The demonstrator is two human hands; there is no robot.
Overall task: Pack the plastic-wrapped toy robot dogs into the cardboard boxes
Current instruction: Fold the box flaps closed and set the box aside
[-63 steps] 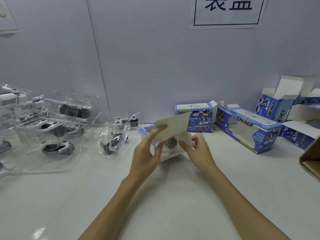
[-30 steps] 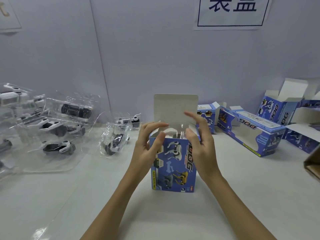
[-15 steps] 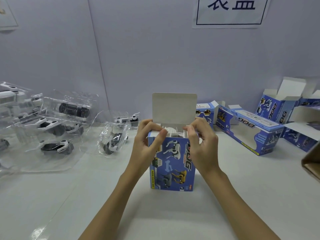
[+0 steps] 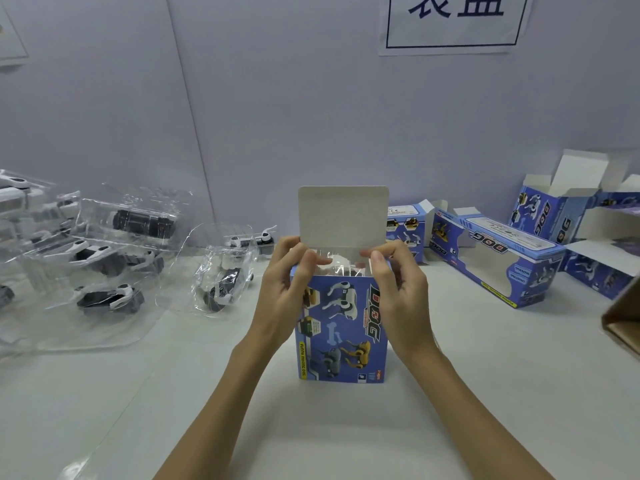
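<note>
Head view: both hands, left [image 4: 281,299] and right [image 4: 398,299], grip upright box [image 4: 341,337], lid up, wrapped toy inside.

White table [image 4: 173,393] bears wrapped toy dogs [image 4: 107,296] and blue boxes [image 4: 341,327].

The blue box [image 4: 341,327] in the middle says "DOG" and "FUNNY MOVING DOG". The wall sign [image 4: 453,22] shows the characters "装盖", with their tops cut off.
</note>
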